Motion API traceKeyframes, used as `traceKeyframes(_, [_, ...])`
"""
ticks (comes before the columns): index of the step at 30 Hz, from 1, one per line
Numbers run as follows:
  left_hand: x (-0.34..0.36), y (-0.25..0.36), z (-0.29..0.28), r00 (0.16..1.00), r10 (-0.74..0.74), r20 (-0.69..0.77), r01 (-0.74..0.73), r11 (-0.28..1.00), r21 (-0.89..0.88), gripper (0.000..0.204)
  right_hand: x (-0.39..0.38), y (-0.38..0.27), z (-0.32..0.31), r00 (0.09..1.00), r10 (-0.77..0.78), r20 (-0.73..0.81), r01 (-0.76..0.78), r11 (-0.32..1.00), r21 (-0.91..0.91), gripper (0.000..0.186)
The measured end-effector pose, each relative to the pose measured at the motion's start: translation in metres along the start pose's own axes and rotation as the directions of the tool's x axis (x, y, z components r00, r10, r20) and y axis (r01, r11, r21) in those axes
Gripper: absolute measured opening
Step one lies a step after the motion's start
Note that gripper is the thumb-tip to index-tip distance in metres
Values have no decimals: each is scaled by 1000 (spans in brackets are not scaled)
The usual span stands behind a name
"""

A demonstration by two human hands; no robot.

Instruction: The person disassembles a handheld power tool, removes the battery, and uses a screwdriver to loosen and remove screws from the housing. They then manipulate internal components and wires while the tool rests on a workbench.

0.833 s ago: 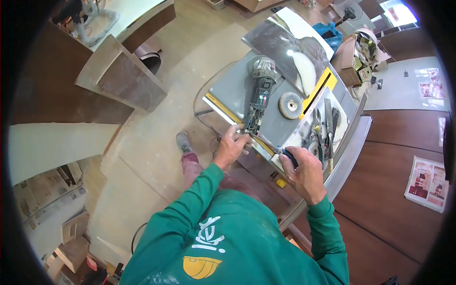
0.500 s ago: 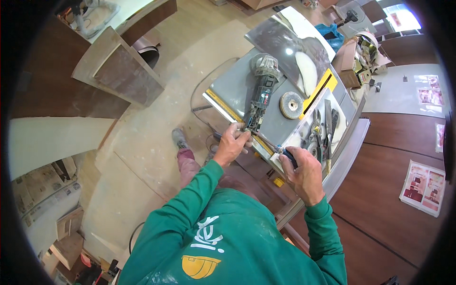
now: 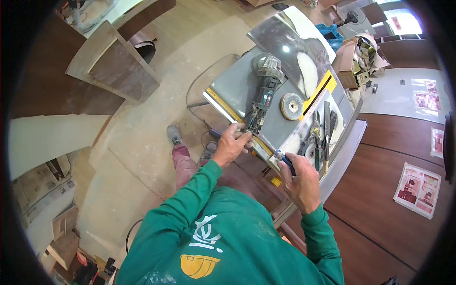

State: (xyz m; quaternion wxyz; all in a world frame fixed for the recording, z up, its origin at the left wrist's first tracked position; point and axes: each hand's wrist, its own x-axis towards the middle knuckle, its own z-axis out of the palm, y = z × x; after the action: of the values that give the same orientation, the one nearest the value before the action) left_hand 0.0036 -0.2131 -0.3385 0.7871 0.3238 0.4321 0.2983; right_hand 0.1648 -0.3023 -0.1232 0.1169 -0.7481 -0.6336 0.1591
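Observation:
An angle grinder (image 3: 262,97) lies on the grey work table (image 3: 228,90), its head toward the far side. Its rear housing is off, so the dark inner parts show at the near end. My left hand (image 3: 231,146) is closed at that end, thumb and fingers pinching it; exactly which part they grip is too small to tell. In my right hand (image 3: 304,183) is a screwdriver (image 3: 288,163) with a blue and black handle. Its thin shaft points left toward the grinder's open end. Where the tip touches cannot be made out.
A round abrasive disc (image 3: 291,106) lies right of the grinder. Snips (image 3: 315,129) and a long flat file-like tool (image 3: 327,128) rest beyond my right hand. A yellow slotted strip (image 3: 319,95) crosses the table. A cable (image 3: 189,95) loops on the left, and a cardboard box (image 3: 348,64) stands far right.
My right hand and the screwdriver have shifted slightly down and left. The left hand stays at the grinder's rear end. The whole view has turned a little.

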Motion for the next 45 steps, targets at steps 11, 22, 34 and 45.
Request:
traceKeyframes(11, [0,2,-1,1000,-21,8,21,1000,-15,50,3,-8,0,998,57,9,-57,998,-6,28])
traceKeyframes(22, [4,6,-9,995,-55,88,59,998,-36,47,13,-24,-3,919,339,202,-372,915,157,30])
traceKeyframes(34, [12,17,-18,972,-110,209,94,992,87,41,53,-12,-7,842,34,538,103,969,-222,54])
traceKeyframes(45, [17,21,-22,961,-136,240,121,990,76,38,86,-23,-7,818,188,543,-224,974,0,28])
